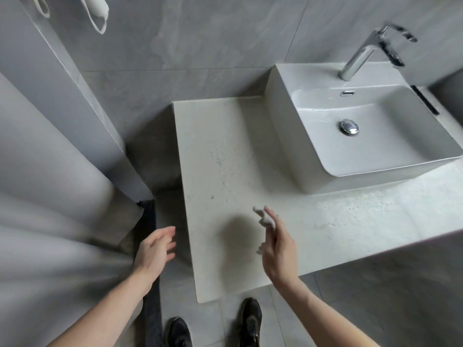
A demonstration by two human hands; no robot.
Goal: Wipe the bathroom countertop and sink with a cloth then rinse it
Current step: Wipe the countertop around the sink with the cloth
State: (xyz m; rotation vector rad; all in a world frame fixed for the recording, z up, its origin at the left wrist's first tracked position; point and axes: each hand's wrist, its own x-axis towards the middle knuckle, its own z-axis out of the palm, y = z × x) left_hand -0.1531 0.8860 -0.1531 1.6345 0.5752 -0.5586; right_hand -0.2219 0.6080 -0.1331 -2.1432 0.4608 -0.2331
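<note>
Two black shoes (pixel 213 324) stand on the grey tiled floor (pixel 375 309) just below the worktop's near edge. Above them the left hand (pixel 155 249) hangs off the worktop's left edge, over the floor, its fingers (pixel 167 236) loosely spread and holding nothing. The right hand (pixel 278 246) is raised over the near left part of the worktop (pixel 225 146), palm turned left, fingers pinching a small white cloth (pixel 265 219). The cloth is crumpled and soft-looking, bunched at the fingertips, with one end poking up and away toward the sink and a scrap showing lower by the palm; its long axis runs roughly along the fingers. The worktop is pale speckled stone, matte, with rounded corners and damp streaks near its middle. A white glossy rectangular sink (pixel 375 151) sits on its far right part, with a round metal drain plug (pixel 348 126) and a tall chrome tap (pixel 363 53) behind. Grey marbled tiles (pixel 200 41) cover the wall.
</note>
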